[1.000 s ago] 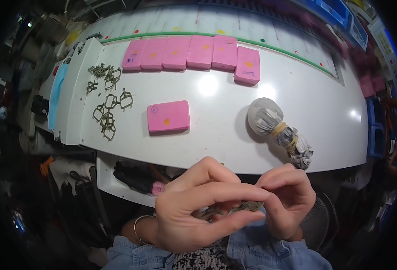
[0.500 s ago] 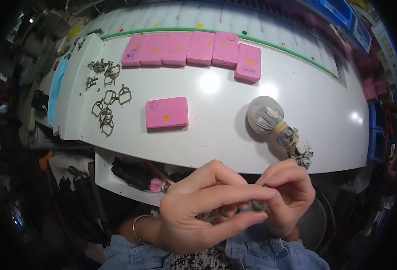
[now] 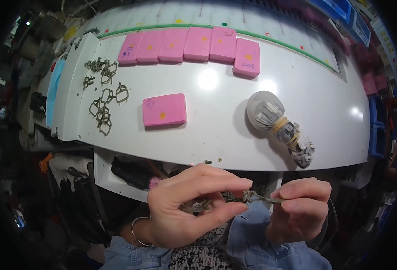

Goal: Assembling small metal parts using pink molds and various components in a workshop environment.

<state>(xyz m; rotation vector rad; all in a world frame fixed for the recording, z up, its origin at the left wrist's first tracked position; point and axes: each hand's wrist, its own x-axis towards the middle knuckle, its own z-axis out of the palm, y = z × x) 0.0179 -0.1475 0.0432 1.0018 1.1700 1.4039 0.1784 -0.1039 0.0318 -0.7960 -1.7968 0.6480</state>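
White tabletop beyond knobbly greenish piece, thin end in pinching right grip, others in curled left grip

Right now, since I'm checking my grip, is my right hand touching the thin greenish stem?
Touching. The head view shows it: the right hand pinches the thin greenish stem at its right end, with no visible gap.

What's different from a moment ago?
The left hand has eased leftward; the right hand has pulled rightward, pinching a thin greenish piece that now shows between them. The pink blocks, wrapped bundle and greenish frames lie unmoved on the table.
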